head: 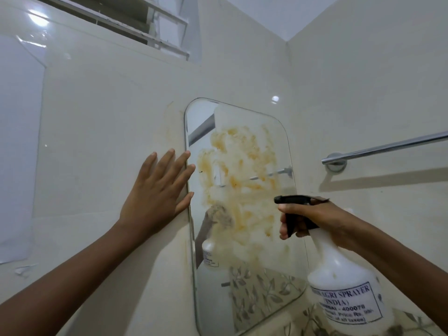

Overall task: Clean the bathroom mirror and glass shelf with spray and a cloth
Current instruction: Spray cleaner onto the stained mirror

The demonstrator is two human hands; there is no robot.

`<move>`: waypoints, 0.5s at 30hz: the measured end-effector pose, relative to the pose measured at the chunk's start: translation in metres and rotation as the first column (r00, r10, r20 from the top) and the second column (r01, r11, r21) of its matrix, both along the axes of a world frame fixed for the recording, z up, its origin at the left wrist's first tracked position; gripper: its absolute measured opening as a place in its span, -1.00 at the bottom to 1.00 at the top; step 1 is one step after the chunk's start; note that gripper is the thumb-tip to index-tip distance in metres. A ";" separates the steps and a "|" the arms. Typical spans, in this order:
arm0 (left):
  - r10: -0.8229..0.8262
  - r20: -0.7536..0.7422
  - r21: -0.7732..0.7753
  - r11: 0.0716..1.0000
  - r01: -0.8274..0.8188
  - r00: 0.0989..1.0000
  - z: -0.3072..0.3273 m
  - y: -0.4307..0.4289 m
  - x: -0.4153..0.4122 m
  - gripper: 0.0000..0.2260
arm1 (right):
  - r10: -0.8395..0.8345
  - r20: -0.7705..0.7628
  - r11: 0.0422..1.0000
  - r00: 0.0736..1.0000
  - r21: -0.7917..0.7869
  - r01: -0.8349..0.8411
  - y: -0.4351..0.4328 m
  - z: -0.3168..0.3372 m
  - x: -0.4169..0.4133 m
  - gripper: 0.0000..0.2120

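A rounded frameless mirror (242, 214) hangs on the cream tiled wall, smeared with orange-brown stains over its upper and middle glass. My left hand (157, 190) lies flat on the wall with straight fingers, its fingertips touching the mirror's left edge. My right hand (312, 221) grips a white spray bottle (346, 287) with a black trigger head, its fingers curled round the trigger and the nozzle pointing left at the stained glass. The bottle's reflection shows low in the mirror. No cloth and no glass shelf are in view.
A chrome towel bar (388, 147) is fixed to the right wall, level with the mirror's middle. A louvred window (145, 27) sits high on the left. Leaf-patterned tiles (315, 318) run below the mirror.
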State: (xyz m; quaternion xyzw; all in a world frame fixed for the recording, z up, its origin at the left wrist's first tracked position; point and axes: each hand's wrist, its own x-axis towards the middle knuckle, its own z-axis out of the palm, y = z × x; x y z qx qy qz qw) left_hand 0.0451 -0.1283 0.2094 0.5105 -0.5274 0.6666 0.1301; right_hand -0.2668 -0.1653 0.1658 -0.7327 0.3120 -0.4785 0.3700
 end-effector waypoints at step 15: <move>-0.034 -0.011 0.019 0.999 0.034 0.999 -0.002 0.003 0.000 -0.48 | -0.196 0.011 0.978 0.981 0.075 0.195 -0.021 -0.088 -0.032 -0.82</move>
